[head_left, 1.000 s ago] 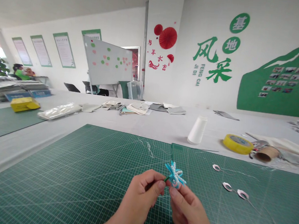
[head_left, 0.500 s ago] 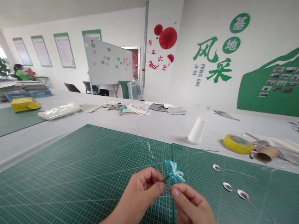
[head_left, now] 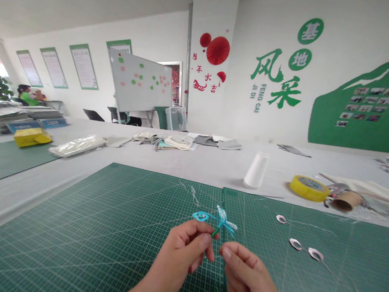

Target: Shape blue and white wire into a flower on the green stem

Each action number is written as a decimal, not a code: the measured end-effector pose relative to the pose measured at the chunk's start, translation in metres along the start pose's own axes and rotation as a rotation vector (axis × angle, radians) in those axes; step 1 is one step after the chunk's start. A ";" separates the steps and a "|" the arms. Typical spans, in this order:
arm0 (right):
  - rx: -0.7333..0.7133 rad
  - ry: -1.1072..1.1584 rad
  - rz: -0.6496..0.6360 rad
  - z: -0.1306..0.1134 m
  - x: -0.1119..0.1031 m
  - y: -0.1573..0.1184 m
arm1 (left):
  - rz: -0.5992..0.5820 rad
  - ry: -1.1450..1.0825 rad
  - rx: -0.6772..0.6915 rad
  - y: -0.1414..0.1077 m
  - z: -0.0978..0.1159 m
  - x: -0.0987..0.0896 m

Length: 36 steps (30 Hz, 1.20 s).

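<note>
My left hand (head_left: 186, 248) is closed, its thumb and fingertips pinching the green stem of a small blue flower (head_left: 222, 217). White, bead-like strips run along the flower's blue petals. To its left a blue oval petal piece (head_left: 201, 216) sticks out above my fingers, apparently joined to the flower by a thin blue strand. My right hand (head_left: 252, 275) is just to the right of the stem, thumb and forefinger pressed together. Whatever those fingertips hold, if anything, is too small to make out. Both hands are over the green cutting mat (head_left: 120, 230).
Pale oval pieces with thin tails (head_left: 315, 254) lie on the right of the mat. Behind stand a white thread cone (head_left: 256, 170), yellow tape (head_left: 309, 188) and a cardboard tube (head_left: 347, 200). Fabric scraps (head_left: 179, 141) and a yellow box (head_left: 32, 137) lie farther off. A person (head_left: 29, 96) sits far left.
The flower has turned in my left fingers, and the blue oval piece now shows at its left. My right hand has hardly moved and stays pinched.
</note>
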State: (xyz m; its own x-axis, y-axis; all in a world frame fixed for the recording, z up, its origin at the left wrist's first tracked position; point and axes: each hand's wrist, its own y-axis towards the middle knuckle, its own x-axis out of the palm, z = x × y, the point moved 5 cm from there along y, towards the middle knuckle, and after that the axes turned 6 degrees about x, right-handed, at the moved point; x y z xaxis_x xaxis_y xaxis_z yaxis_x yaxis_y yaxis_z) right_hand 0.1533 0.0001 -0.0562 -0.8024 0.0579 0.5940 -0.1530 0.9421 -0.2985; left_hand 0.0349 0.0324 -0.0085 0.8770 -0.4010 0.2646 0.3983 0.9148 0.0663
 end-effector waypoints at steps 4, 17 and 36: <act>-0.015 -0.016 0.012 -0.003 -0.002 0.000 | -0.018 -0.042 -0.031 -0.001 0.000 0.000; 0.000 -0.057 0.011 -0.012 -0.003 -0.004 | 0.047 -0.176 -0.055 0.005 -0.004 -0.011; -0.300 -0.426 0.000 -0.009 0.014 -0.005 | 0.016 0.054 -0.037 0.003 -0.009 -0.003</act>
State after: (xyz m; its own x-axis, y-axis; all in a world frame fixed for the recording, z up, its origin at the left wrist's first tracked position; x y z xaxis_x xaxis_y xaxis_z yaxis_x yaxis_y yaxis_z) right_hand 0.1484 -0.0013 -0.0400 -0.9755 -0.0228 0.2187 -0.0309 0.9989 -0.0338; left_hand 0.0357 0.0361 -0.0179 0.8960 -0.3897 0.2129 0.3934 0.9190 0.0266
